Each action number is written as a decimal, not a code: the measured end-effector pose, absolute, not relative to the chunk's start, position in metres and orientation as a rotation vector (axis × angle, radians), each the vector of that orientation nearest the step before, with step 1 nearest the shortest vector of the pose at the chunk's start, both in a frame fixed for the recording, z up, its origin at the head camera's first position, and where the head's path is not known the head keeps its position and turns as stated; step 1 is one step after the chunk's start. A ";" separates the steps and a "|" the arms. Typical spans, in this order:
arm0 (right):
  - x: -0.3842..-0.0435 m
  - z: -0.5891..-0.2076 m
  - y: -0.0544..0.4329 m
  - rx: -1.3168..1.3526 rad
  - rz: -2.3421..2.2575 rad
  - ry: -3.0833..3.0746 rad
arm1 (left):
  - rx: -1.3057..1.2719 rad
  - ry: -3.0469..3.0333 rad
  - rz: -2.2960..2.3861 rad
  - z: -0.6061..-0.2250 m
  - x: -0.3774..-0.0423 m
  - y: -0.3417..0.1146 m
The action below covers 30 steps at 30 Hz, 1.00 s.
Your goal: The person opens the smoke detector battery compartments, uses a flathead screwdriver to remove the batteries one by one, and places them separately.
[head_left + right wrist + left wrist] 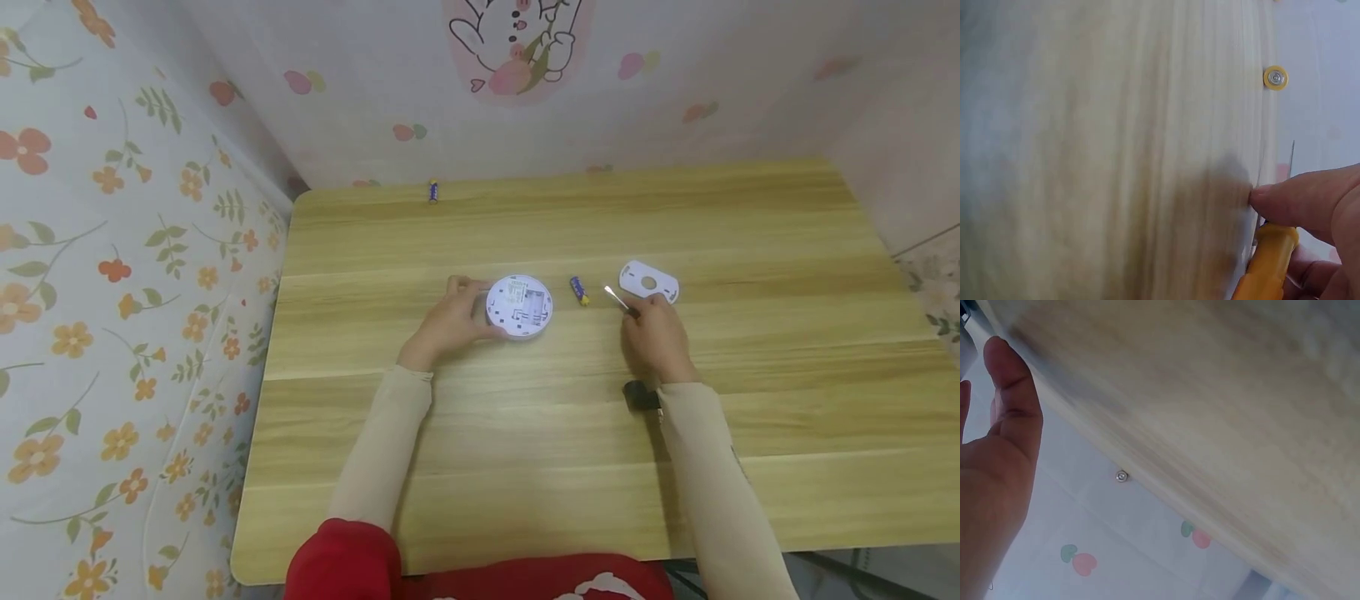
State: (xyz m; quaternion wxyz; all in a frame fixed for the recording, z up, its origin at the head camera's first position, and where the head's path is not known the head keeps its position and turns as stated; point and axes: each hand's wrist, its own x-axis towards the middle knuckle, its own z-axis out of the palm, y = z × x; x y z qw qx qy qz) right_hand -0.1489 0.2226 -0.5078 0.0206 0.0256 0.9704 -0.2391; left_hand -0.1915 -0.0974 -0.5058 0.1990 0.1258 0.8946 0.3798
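Near the table's middle, my left hand [450, 321] grips a round white device [519, 307] by its left side, the thumb along its near edge. The device's back faces up, with a label and a recessed compartment. In the left wrist view the left hand [1004, 444] shows at the left edge. My right hand [660, 337] holds a screwdriver [617, 297], its metal tip pointing toward the device but apart from it. In the right wrist view, the right hand [1316, 212] is around the screwdriver's orange handle [1266, 265]. A blue-and-yellow battery [579, 291] lies between device and screwdriver.
A white oblong plate [648, 282] with a round hole lies just beyond the right hand. Another battery [433, 192] is at the wooden table's [517, 467] back edge. Patterned cloth [172, 275] hangs along the left side and the back.
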 end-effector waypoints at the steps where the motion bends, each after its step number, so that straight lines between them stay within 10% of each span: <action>1: -0.149 -0.508 0.223 0.083 -0.740 3.012 | 0.355 2.502 1.055 -0.506 -0.191 -0.097; 30: -0.179 -0.479 0.287 0.213 -1.100 2.800 | 0.375 2.431 1.072 -0.507 -0.190 -0.099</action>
